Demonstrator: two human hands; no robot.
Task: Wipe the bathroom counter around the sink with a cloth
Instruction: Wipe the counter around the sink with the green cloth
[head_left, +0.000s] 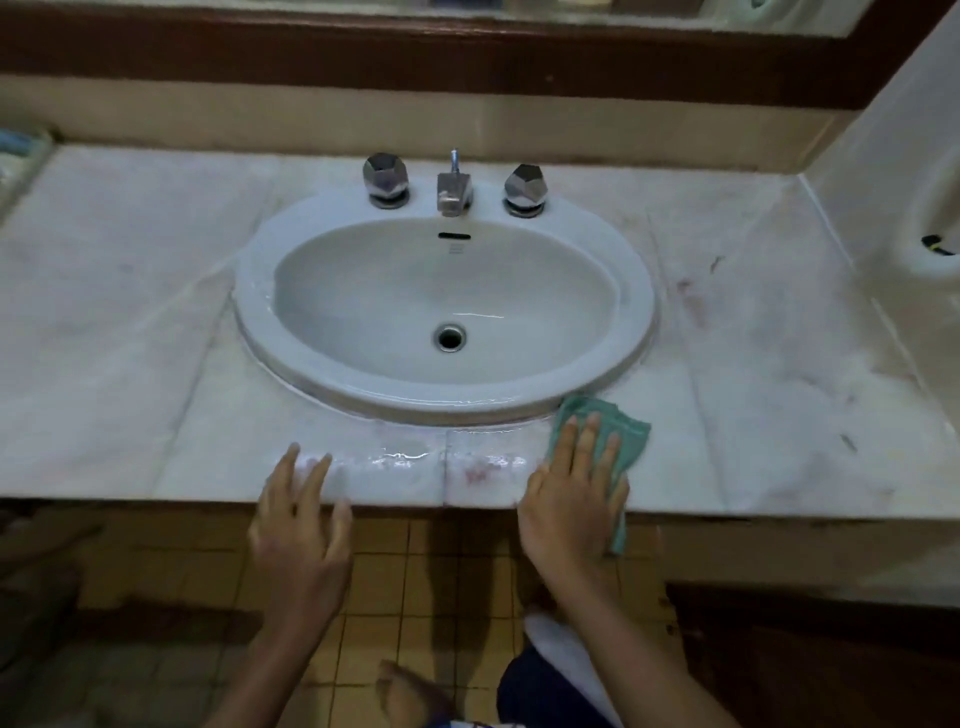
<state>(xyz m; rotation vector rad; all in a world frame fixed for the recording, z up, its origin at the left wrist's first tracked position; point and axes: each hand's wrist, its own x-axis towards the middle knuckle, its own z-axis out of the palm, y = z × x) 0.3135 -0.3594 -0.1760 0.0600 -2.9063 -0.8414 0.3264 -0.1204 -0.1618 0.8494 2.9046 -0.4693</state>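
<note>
The right hand (576, 488) lies flat on a teal cloth (626, 434), fingers straight and close together, pressing it onto the marble counter (130, 312). The cloth sits at the front right of the sink (260, 291). Its far corner touches the sink rim and its near end hangs over the counter's front edge beside the palm.

The left hand (301, 514) is at the counter's front edge left of the sink's middle, with nothing in it and its fingers spread. It is blurred, so I cannot tell whether the fingertips touch the stone.

Between the two hands a film of water (405, 457) shines on the counter, with reddish marks (475, 473) beside it.

The sink is an oval white basin with a metal drain (449, 336) and a dark overflow slot (454, 236). A faint marking (455, 249) just under the slot is too small to read.

Behind the basin stands a chrome spout (454, 192) between two faceted chrome knobs (385, 179) (525, 189).

A dark wooden mirror frame (467, 57) runs above the backsplash, and yellow floor tiles (415, 571) show below the counter.
</note>
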